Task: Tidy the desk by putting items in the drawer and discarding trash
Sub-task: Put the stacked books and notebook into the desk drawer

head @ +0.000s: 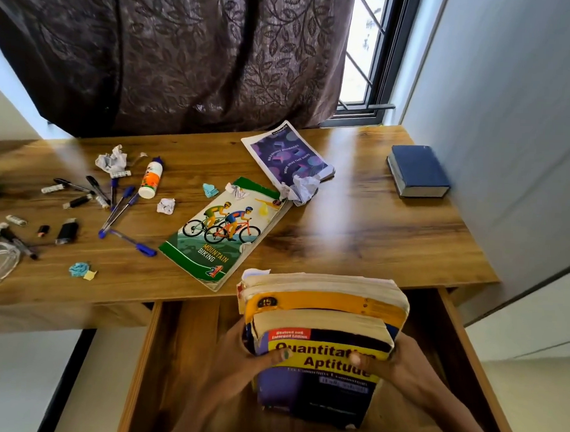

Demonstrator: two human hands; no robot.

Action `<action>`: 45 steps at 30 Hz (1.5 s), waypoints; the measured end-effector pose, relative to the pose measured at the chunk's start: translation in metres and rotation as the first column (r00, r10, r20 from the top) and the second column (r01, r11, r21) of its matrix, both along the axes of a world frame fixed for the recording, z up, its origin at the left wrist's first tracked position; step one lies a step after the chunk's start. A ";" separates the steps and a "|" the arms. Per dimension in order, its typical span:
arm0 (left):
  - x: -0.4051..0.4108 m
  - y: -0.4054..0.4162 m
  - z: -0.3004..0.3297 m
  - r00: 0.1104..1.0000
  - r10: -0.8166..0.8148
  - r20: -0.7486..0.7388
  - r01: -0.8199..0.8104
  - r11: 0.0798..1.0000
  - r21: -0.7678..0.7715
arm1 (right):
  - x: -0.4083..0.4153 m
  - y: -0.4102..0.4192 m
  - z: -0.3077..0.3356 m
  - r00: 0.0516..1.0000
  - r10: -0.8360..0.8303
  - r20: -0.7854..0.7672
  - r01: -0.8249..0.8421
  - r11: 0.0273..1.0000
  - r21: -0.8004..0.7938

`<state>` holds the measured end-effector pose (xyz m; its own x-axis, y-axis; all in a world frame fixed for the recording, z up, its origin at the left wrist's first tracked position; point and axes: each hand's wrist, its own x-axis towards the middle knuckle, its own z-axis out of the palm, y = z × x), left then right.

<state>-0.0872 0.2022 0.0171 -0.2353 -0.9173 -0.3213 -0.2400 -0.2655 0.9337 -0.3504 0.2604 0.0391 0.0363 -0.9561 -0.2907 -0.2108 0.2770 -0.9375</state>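
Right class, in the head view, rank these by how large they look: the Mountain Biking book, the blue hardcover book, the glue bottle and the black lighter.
1. Mountain Biking book
2. Blue hardcover book, farther off, so its true size is unsure
3. Glue bottle
4. Black lighter

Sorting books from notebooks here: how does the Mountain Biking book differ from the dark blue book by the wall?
The Mountain Biking book is thin and soft-covered, with worn, curling corners; the dark blue book is thick, with a plain cover. The first shows illustrated cyclists and lies mid-desk with a crumpled scrap on it; the second lies at the far right with nothing on it. Both lie flat and closed on the desk.
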 end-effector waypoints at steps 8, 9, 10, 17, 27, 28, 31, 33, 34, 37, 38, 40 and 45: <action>-0.015 0.025 -0.010 0.980 0.199 0.026 -0.201 0.978 0.065 | 0.002 0.002 -0.018 0.999 0.004 0.042 -0.008 0.995 0.096; -0.017 0.026 -0.011 0.979 0.201 0.029 -0.203 0.975 0.087 | 0.002 0.000 -0.022 0.998 -0.006 0.056 0.000 0.995 0.105; -0.019 0.026 -0.013 0.977 0.210 0.015 -0.211 0.970 0.122 | 0.001 -0.001 -0.026 0.997 -0.019 0.074 0.010 0.993 0.116; -0.036 0.025 -0.032 0.964 0.261 0.049 -0.265 0.936 0.229 | -0.001 -0.013 -0.052 0.978 -0.090 0.188 0.045 0.972 0.230; -0.033 0.047 -0.070 0.947 0.295 0.127 -0.321 0.872 0.369 | 0.001 -0.002 -0.076 0.986 -0.051 0.161 -0.014 0.925 0.379; -0.034 0.051 -0.075 0.949 0.288 0.131 -0.316 0.863 0.393 | 0.003 0.001 -0.079 0.986 -0.055 0.157 -0.013 0.915 0.403; -0.039 0.063 -0.083 0.937 0.314 0.154 -0.350 0.853 0.388 | 0.006 0.010 -0.086 0.984 -0.107 0.139 0.032 0.891 0.453; -0.045 0.068 -0.087 0.925 0.329 0.191 -0.378 0.852 0.362 | 0.004 0.016 -0.089 0.978 -0.159 0.133 0.075 0.870 0.487; -0.048 0.070 -0.089 0.914 0.344 0.215 -0.401 0.848 0.347 | 0.004 0.020 -0.090 0.973 -0.190 0.134 0.098 0.857 0.507; -0.055 0.069 -0.090 0.894 0.383 0.234 -0.443 0.833 0.332 | 0.004 0.024 -0.090 0.961 -0.246 0.127 0.142 0.833 0.535; -0.058 0.067 -0.090 0.894 0.387 0.228 -0.446 0.826 0.345 | 0.003 0.024 -0.089 0.959 -0.260 0.117 0.160 0.831 0.533; -0.066 0.065 -0.093 0.897 0.378 0.228 -0.438 0.823 0.361 | 0.000 0.023 -0.086 0.944 -0.316 0.095 0.222 0.822 0.524; -0.112 0.077 -0.096 0.911 0.181 0.371 -0.306 0.898 0.316 | -0.038 0.029 -0.073 0.901 -0.433 -0.034 0.399 0.794 0.458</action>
